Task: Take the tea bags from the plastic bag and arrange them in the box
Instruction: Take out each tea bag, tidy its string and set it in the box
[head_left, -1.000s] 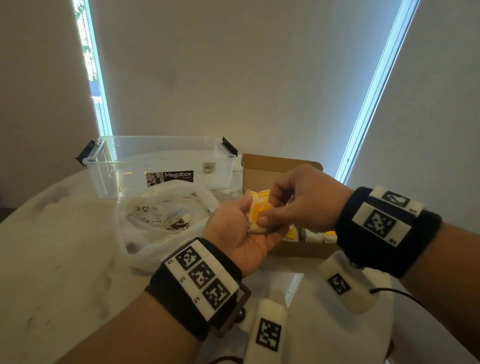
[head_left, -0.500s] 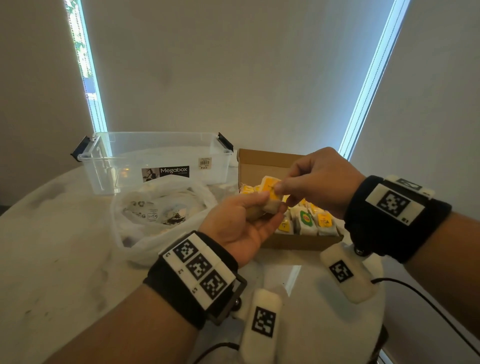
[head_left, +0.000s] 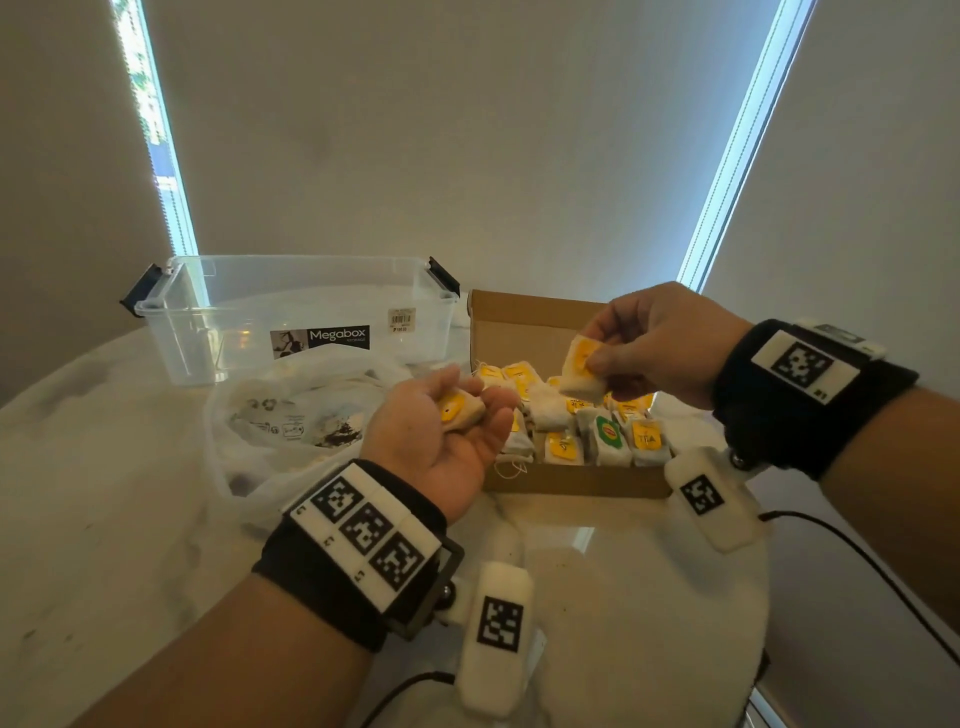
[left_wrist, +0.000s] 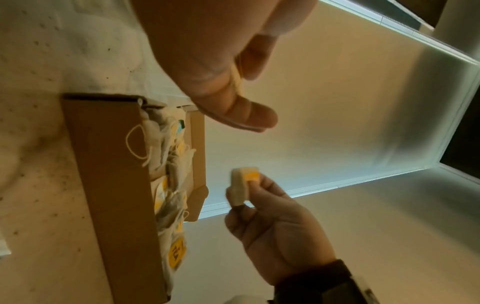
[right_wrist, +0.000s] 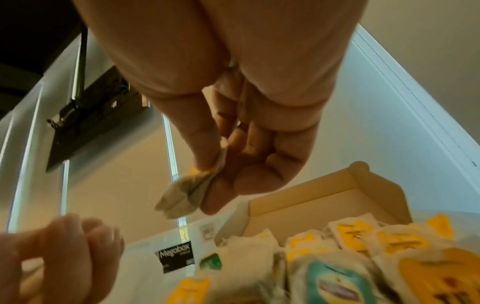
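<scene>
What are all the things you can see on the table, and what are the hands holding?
Cardboard box: one, brown, open, on the table right of centre.
Tea bags in box: many, white with yellow tags, one green tag.
Plastic bag: one, whitish, crumpled, left of the box.
Clear tub: one, "Megabox" label, behind the bag.
Table: one, pale marble, round.
Held tea bags: two, one per hand.
Left hand: palm up, cradling a tea bag.
Right hand: pinching a tea bag over the box.

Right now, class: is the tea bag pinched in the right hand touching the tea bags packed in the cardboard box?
Apart. In the left wrist view the pinched tea bag in the right hand hangs clear of the cardboard box, with pale wall showing between them.
</scene>
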